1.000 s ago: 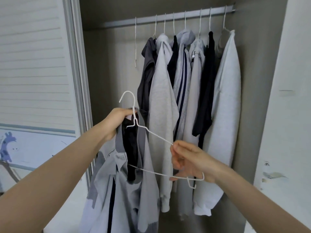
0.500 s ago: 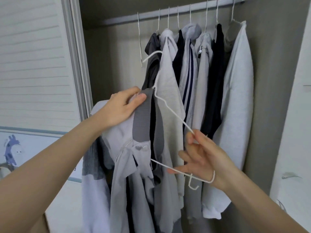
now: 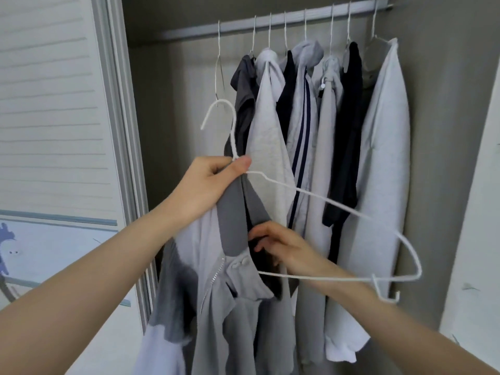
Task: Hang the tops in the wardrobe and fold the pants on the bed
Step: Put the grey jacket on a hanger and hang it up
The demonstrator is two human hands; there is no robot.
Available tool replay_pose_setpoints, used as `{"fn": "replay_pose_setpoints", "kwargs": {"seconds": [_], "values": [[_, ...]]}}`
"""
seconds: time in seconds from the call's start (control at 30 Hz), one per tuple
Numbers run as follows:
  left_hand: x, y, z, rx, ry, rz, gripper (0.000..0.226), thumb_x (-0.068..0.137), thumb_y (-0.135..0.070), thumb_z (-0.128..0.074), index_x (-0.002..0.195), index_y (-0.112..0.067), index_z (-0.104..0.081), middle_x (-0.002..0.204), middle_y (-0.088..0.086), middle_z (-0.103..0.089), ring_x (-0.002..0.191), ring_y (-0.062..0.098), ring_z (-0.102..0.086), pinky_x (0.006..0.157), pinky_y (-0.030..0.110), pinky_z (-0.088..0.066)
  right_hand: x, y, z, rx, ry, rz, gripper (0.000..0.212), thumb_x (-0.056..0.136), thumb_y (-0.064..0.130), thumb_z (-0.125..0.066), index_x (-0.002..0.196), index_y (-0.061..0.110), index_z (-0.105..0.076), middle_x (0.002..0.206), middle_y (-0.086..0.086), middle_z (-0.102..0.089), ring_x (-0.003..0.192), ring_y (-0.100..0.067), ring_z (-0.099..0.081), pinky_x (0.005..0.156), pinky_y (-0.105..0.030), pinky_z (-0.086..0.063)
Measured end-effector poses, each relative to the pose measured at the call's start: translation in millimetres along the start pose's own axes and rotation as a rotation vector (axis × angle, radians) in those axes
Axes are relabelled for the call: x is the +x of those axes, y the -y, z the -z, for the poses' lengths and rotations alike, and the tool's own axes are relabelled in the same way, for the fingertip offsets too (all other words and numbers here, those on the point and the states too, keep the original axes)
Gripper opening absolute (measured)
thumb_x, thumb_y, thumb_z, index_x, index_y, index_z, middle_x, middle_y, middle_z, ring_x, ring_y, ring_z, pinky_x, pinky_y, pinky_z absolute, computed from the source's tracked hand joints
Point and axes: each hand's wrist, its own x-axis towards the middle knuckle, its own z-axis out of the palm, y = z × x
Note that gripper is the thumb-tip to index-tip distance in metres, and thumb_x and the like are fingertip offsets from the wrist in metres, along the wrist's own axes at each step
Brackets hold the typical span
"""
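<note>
Head view: my left hand grips hanger and grey top; right hand pinches its collar, hung clothes crowding the rail behind.

A sliding door with pale horizontal slats stands left of the wardrobe opening; a blue cartoon print sits low on it. Right of the opening, a plain white panel. Soft, even light.
</note>
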Motion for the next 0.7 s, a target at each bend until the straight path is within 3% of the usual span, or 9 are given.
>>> {"fn": "replay_pose_setpoints", "kwargs": {"seconds": [0.1, 0.17, 0.23, 0.33, 0.43, 0.53, 0.6, 0.7], "values": [[-3.3, 6.9, 13.0, -0.058, -0.091, 0.044, 0.071, 0.089, -0.052, -0.059, 0.057, 0.005, -0.032, 0.056, 0.004, -0.028, 0.052, 0.014, -0.029, 0.050, 0.022, -0.028, -8.6, -21.7, 2.9, -1.185, 0.216, 0.232, 0.024, 0.085, 0.014, -0.046, 0.102, 0.024, -0.059, 0.109, 0.008, -0.056, 0.117, -0.017, -0.044, 0.082, -0.038, -0.031], [-5.7, 13.8, 25.5, -0.042, -0.144, 0.082, 0.076, 0.087, -0.057, -0.061, 0.059, 0.008, -0.034, 0.058, 0.005, -0.031, 0.053, 0.017, -0.031, 0.050, 0.019, -0.031, -18.6, -24.8, 0.1, -1.487, 0.245, 0.369, 0.019, 0.082, 0.031, -0.046, 0.085, 0.020, -0.062, 0.089, 0.005, -0.058, 0.113, -0.025, -0.046, 0.082, -0.045, -0.030], [-10.5, 24.8, 42.3, 0.034, -0.181, 0.118, 0.075, 0.086, -0.058, -0.061, 0.061, 0.009, -0.039, 0.058, 0.006, -0.035, 0.054, 0.016, -0.034, 0.050, 0.014, -0.033, -26.3, -16.2, 6.9, -1.407, 0.214, 0.459, 0.018, 0.078, 0.034, -0.052, 0.072, 0.019, -0.060, 0.074, 0.004, -0.055, 0.104, -0.023, -0.052, 0.083, -0.047, -0.038], [-23.9, 45.2, 67.2, 0.187, -0.229, 0.177, 0.073, 0.085, -0.058, -0.060, 0.061, 0.009, -0.048, 0.058, 0.010, -0.037, 0.056, 0.015, -0.036, 0.058, 0.026, -0.032, -32.7, -10.3, 36.0, -1.259, 0.098, 0.571, 0.015, 0.078, 0.025, -0.057, 0.069, 0.014, -0.057, 0.081, -0.002, -0.059, 0.101, -0.024, -0.055, 0.082, -0.045, -0.046], [-36.0, 62.8, 82.3, 0.288, -0.298, 0.231, 0.067, 0.084, -0.056, -0.060, 0.066, 0.009, -0.059, 0.062, 0.027, -0.050, 0.059, 0.016, -0.042, 0.063, 0.032, -0.036, -36.5, -3.1, 59.7, -1.190, -0.017, 0.618, 0.016, 0.086, 0.022, -0.057, 0.080, 0.010, -0.064, 0.101, -0.003, -0.065, 0.113, -0.020, -0.053, 0.087, -0.039, -0.044], [-44.5, 72.5, 84.1, 0.402, -0.326, 0.221, 0.062, 0.084, -0.053, -0.058, 0.068, 0.006, -0.065, 0.072, 0.027, -0.061, 0.061, 0.020, -0.050, 0.063, 0.032, -0.041, -32.6, 4.0, 70.3, -1.232, -0.004, 0.718, 0.018, 0.089, 0.024, -0.056, 0.085, 0.011, -0.069, 0.100, 0.002, -0.067, 0.116, -0.018, -0.054, 0.095, -0.034, -0.035], [-44.2, 74.3, 81.0, 0.453, -0.357, 0.200, 0.058, 0.087, -0.048, -0.058, 0.062, 0.004, -0.062, 0.067, 0.026, -0.059, 0.060, 0.018, -0.046, 0.062, 0.034, -0.040, -29.0, 9.1, 72.2, -1.255, 0.012, 0.753, 0.019, 0.089, 0.024, -0.056, 0.083, 0.011, -0.069, 0.097, 0.003, -0.067, 0.115, -0.018, -0.054, 0.096, -0.032, -0.031], [-37.5, 77.4, 81.1, 0.449, -0.445, 0.281, 0.056, 0.086, -0.043, -0.059, 0.051, 0.000, -0.050, 0.053, 0.020, -0.040, 0.053, 0.014, -0.032, 0.057, 0.033, -0.034, -23.2, 17.5, 69.8, -1.224, 0.051, 0.792, 0.016, 0.086, 0.022, -0.059, 0.079, 0.011, -0.069, 0.099, 0.005, -0.068, 0.118, -0.021, -0.054, 0.098, -0.031, -0.031]]}}
